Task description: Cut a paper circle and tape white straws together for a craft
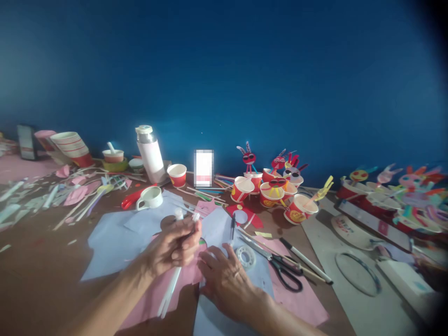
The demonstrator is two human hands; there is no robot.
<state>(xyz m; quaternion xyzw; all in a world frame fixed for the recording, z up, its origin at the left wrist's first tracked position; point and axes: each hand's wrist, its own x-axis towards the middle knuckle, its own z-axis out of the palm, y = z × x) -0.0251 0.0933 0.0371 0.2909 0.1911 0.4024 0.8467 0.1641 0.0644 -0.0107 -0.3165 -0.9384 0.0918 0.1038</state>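
My left hand [178,247] is closed around thin white straws [170,293]. Their lower ends slant down over pink paper [147,305], and short white ends poke out above the fingers. Palm down, my right hand [226,280] rests on the pale blue paper [213,322] with its fingers slightly apart. Just beyond its knuckles lies a roll of clear tape [246,257]. A black pen [233,227] points away from that hand. To its right are black-handled scissors [285,270] and a white marker [306,260] with black ends.
A white thermos [150,156], a red paper cup [177,176] and a white mug [150,198] stand at the back left. Paper cups with craft figures [301,210] crowd the back right. Paper scraps [75,195] and sticks litter the left. A blue wall [224,84] closes off the back.
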